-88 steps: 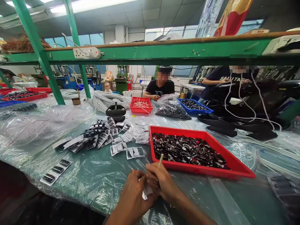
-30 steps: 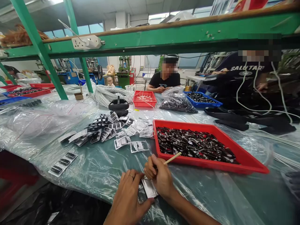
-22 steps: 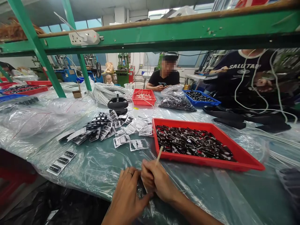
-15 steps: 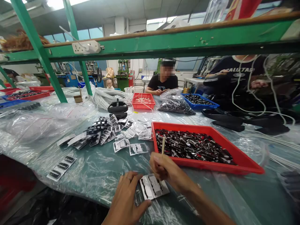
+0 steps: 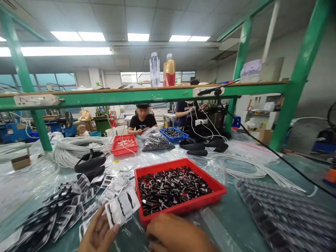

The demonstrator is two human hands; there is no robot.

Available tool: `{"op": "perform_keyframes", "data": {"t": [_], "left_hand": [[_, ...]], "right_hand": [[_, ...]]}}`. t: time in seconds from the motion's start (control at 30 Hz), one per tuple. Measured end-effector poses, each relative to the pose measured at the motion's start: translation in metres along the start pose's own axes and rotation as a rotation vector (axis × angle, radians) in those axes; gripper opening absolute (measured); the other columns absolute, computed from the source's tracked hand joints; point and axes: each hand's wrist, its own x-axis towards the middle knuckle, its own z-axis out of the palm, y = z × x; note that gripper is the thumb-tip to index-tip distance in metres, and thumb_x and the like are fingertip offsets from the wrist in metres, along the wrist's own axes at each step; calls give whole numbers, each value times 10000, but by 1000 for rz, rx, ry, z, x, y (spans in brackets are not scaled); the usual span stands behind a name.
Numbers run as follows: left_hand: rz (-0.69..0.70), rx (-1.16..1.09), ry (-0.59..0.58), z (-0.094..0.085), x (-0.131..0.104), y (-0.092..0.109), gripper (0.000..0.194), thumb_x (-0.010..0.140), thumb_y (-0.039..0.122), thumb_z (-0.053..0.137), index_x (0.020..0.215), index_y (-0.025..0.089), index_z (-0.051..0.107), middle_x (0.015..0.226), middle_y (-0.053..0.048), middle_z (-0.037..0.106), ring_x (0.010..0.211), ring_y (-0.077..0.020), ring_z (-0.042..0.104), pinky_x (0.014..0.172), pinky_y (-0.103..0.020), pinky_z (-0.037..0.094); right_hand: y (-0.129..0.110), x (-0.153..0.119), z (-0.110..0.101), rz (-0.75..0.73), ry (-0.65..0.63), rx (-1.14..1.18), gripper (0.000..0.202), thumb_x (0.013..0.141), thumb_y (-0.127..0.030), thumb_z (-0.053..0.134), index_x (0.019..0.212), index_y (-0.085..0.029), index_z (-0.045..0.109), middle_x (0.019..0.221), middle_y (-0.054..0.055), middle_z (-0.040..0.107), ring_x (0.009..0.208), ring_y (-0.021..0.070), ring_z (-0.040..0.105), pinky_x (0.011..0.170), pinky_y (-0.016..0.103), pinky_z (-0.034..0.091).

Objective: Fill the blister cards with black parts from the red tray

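Observation:
My left hand (image 5: 98, 232) is closed on the edge of a white card (image 5: 122, 207) with several narrow black strips on it, held tilted above the table. Just in front of the large red tray (image 5: 220, 190), my right hand (image 5: 178, 234) is blurred, and its fingers are mostly hidden beneath it. Whether it holds anything cannot be seen. Many small black pieces (image 5: 173, 187) with shiny parts fill that tray. Left of my left hand lies a spread pile of similar cards (image 5: 64, 213), with black pieces on them.
A green shelf frame (image 5: 126, 99) crosses above the table. Farther back are a small red tray (image 5: 124, 151), a bag of dark pieces (image 5: 157, 140), a blue tray (image 5: 181, 139) and coiled white cable (image 5: 78, 148). Ridged dark plastic sheets (image 5: 286, 217) lie right. Two people are beyond the table.
My view has swung right and up. My left hand has lifted the card off the table. My right hand has left the card for the tray's front edge; its thin stick no longer shows.

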Motion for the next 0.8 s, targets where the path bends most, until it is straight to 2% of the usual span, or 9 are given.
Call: {"op": "perform_keyframes", "data": {"t": [0.1, 0.17, 0.2, 0.3, 0.43, 0.57, 0.7, 0.73, 0.8], "left_hand": [[-30, -29, -125, 44, 22, 11, 675, 494, 455, 906, 1079, 205, 683, 1080, -105, 756, 1156, -364, 639, 1019, -463, 506], [-45, -39, -313, 74, 30, 18, 605, 514, 427, 900, 1026, 166, 711, 1071, -126, 757, 1109, -357, 664, 1020, -468, 496], [-49, -48, -407, 88, 32, 20, 579, 524, 414, 897, 1012, 158, 720, 1065, -130, 758, 1082, -351, 677, 1012, -466, 497], [-25, -83, -606, 116, 35, 19, 519, 584, 402, 878, 1019, 159, 733, 1040, -127, 763, 1025, -319, 698, 971, -439, 515], [-5, -97, -679, 118, 40, 6, 464, 617, 390, 874, 1000, 169, 736, 971, -112, 769, 927, -266, 712, 859, -368, 546], [-36, -54, -628, 106, 50, -7, 451, 546, 339, 903, 930, 161, 746, 886, -94, 765, 841, -239, 707, 796, -336, 540], [-55, -22, -450, 101, 58, -12, 441, 519, 318, 886, 903, 148, 751, 870, -93, 765, 849, -251, 706, 834, -370, 531], [-65, -34, -412, 101, 59, -11, 457, 513, 321, 886, 913, 148, 748, 877, -95, 767, 857, -257, 706, 844, -381, 530], [-95, -78, -393, 101, 59, -8, 495, 523, 334, 883, 959, 148, 741, 898, -94, 769, 879, -262, 706, 875, -396, 521]], "right_hand": [[12, 1, -24, 21, 439, 182, 182, 939, -197, 522, 929, -204, 704, 873, 41, 739, 815, 195, 689, 759, 300, 542], [21, 6, -27, 44, 711, 195, 278, 967, -199, 450, 1150, -171, 657, 1104, 114, 708, 1039, 221, 656, 925, 360, 522], [26, 9, -24, 59, 772, 180, 342, 965, -216, 457, 1265, -150, 607, 1239, 152, 655, 1166, 243, 603, 1001, 394, 490], [41, 20, -9, 152, 739, 195, 498, 942, -278, 516, 1414, -119, 507, 1435, 184, 520, 1341, 288, 471, 1111, 461, 405], [55, 28, 3, 221, 619, 479, 514, 914, -381, 601, 1366, -137, 578, 1365, 158, 602, 1266, 298, 558, 1089, 461, 428], [65, 30, 4, 204, 536, 595, 483, 891, -365, 629, 1328, -158, 621, 1265, 141, 674, 1113, 304, 662, 997, 460, 496], [81, 27, 0, 273, 512, 572, 363, 935, -301, 497, 1194, -170, 715, 1057, 129, 759, 881, 286, 731, 838, 456, 575], [83, 26, -1, 315, 517, 562, 370, 934, -305, 484, 1180, -156, 717, 1042, 138, 758, 881, 293, 731, 835, 468, 578], [84, 26, 0, 377, 588, 442, 403, 912, -324, 513, 1221, -130, 684, 1142, 168, 718, 1030, 326, 689, 943, 519, 530]]}}
